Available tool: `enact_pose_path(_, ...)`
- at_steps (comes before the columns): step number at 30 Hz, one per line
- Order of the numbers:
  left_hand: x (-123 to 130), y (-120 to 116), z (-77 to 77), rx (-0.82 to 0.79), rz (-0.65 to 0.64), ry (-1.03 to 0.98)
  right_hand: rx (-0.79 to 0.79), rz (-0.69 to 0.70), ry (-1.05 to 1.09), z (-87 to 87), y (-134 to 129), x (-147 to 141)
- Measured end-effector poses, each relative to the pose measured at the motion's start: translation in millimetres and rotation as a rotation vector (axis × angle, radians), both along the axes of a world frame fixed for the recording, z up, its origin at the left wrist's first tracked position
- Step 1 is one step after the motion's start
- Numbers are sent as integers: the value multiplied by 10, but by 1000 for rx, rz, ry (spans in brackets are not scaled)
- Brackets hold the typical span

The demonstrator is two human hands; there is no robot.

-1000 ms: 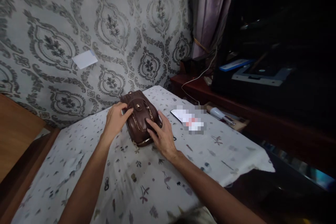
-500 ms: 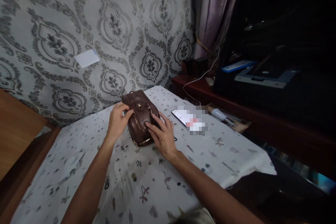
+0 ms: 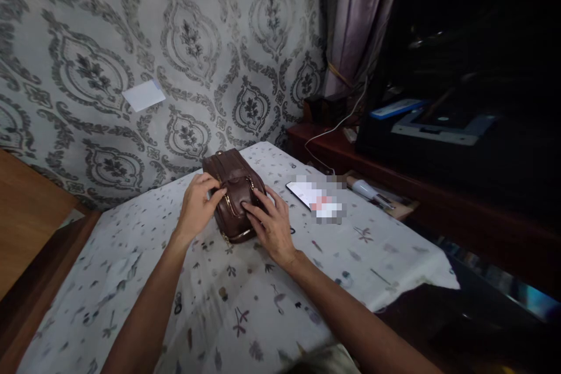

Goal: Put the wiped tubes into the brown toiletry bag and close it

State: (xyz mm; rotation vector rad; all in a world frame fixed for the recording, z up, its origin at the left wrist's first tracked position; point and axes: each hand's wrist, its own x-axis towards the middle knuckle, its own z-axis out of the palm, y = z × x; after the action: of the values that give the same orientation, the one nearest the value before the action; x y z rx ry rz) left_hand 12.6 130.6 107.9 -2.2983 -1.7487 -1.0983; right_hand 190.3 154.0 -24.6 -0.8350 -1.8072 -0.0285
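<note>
A brown leather bag with gold zips lies on the patterned white tablecloth. At its left side, my left hand has thumb and fingers closed on the bag's upper edge near a zip. My right hand rests on the bag's right side with fingers spread over the front, beside the other zip. What lies under the left fingertips is too small to tell.
Right of the bag lies a lit phone, partly blurred out. Beyond it are a white device on a wooden piece, a white cable and a dark screen. A patterned wall stands behind the table.
My left hand has shifted slightly, its fingers further over the bag. The round metal clasp seen on the flap before no longer shows. My right hand has barely moved.
</note>
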Motion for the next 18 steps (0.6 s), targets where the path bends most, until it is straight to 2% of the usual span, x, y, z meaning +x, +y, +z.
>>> enact_pose_path(10, 20, -104, -65, -33, -50, -20, 71, -11, 16, 17, 0, -4)
enact_pose_path(12, 49, -117, -84, -22, -17, 5, 79, -7, 26, 11, 2, -9)
enact_pose_path(16, 174, -86, -95, 57, 141, 99, 69, 6, 46, -11, 14, -18)
enact_pose_path(18, 259, -24, -78, 78, 163, 142, 53, 13, 49, -19, 21, -15)
